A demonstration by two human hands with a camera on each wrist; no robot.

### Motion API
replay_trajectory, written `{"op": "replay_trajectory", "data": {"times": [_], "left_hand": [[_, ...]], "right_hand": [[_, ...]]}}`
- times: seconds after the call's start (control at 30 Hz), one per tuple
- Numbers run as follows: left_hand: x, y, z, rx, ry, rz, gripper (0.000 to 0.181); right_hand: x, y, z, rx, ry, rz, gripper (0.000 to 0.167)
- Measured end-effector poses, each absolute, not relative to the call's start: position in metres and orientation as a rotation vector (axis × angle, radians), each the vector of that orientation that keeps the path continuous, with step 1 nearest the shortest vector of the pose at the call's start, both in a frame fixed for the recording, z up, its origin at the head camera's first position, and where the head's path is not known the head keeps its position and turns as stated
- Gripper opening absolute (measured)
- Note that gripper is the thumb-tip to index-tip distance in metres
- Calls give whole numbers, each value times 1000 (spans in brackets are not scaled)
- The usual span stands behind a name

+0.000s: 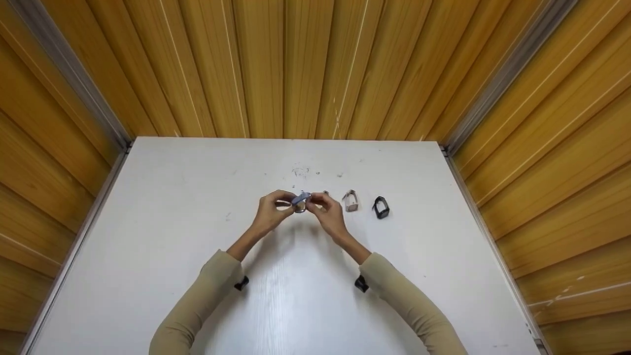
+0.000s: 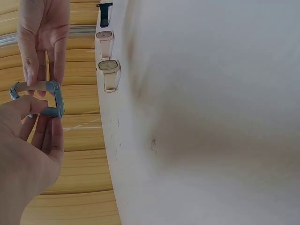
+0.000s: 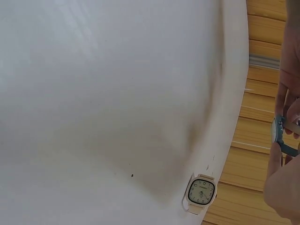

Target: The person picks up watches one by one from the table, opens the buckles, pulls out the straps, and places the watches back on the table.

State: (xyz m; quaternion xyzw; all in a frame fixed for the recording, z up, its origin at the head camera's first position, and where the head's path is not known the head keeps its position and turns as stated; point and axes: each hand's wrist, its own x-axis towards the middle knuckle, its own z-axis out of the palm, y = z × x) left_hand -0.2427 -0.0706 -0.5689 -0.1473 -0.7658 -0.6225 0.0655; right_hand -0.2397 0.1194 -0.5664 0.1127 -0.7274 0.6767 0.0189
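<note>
Above the white table (image 1: 148, 236), both hands (image 1: 270, 213) (image 1: 331, 215) pinch one blue watch (image 1: 300, 198) between them.

White table (image 1: 148, 207), plank walls (image 1: 266, 69) (yellow-brown)

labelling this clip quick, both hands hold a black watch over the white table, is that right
Wrong colour: the left hand and right hand hold a blue watch, not black, over the white table; see the head view.
</note>
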Motion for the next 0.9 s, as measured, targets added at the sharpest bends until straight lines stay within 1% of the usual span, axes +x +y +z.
{"op": "replay_trajectory", "data": {"times": [0.2,0.37,0.63,0.9], "left_hand": [[-239,-57,-562,-485,-2257,-1879,30],[-242,-48,-562,-520,-2213,-1902,26],[-239,-50,-565,-535,-2210,-1917,24],[-237,-50,-567,-541,-2235,-1902,22]], "right_hand": [[-226,129,-546,396,-2273,1996,22],[-224,134,-540,407,-2294,1932,22],[-223,135,-547,476,-2293,1957,29],[-222,136,-549,440,-2299,1999,25]]}}
